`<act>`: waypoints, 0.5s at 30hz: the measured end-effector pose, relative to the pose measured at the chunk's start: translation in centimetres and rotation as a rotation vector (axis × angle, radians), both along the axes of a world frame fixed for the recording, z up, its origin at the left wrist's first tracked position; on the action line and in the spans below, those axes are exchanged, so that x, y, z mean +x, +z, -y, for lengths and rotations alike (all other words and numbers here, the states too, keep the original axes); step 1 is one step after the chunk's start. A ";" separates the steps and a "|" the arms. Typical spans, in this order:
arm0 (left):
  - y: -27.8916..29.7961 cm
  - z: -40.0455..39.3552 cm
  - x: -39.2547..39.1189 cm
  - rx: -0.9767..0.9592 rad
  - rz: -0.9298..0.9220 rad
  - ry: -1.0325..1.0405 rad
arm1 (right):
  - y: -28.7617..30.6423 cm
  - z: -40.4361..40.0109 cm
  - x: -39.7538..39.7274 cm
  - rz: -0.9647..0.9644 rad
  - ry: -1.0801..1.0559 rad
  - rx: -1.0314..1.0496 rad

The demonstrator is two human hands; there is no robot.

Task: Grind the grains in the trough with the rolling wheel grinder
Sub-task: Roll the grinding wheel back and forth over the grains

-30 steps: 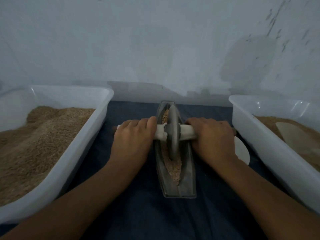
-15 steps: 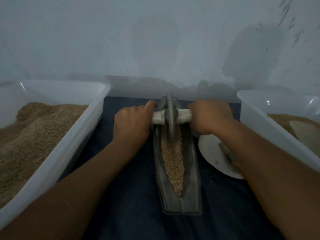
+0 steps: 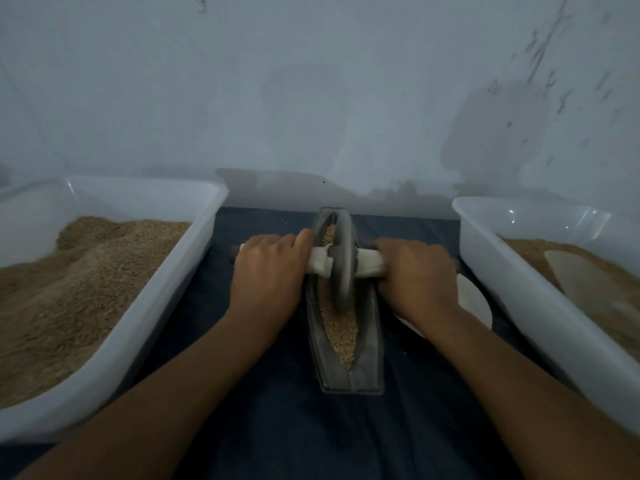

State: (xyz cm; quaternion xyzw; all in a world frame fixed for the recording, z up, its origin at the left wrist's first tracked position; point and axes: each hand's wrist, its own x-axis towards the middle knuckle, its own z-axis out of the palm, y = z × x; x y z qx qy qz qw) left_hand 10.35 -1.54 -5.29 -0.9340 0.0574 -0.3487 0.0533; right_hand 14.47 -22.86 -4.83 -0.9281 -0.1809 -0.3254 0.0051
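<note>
Grey metal trough (image 3: 348,351), lengthwise on dark cloth-covered surface (image 3: 277,427), between two white tubs (image 3: 145,306) of grain. Rolling wheel grinder (image 3: 342,261) upright in the groove, toward the far half, tan grains (image 3: 341,329) heaped on the near side. Left hand (image 3: 268,271) and right hand (image 3: 417,277) wrapped, fingers (image 3: 301,239) curled fully round the white-wrapped axle either side of the wheel, likely for even downward pressure. White plate (image 3: 476,301) just beside, partly hidden.

Both forearms are bare, with no sleeves in view. The left hand (image 3: 268,271) and the right hand (image 3: 417,275) wear nothing.
</note>
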 end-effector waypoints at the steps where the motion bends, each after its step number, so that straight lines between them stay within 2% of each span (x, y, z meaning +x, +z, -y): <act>1: 0.0 0.1 -0.5 -0.011 0.011 -0.007 | -0.2 0.1 -0.6 0.033 0.011 0.016; 8: 0.2 0.2 -3.8 -0.057 0.063 -0.076 | -1.2 0.5 -3.4 0.148 0.092 0.166; 15: -0.2 0.2 -6.2 -0.125 0.130 -0.138 | -2.0 1.0 -4.6 0.217 0.181 0.215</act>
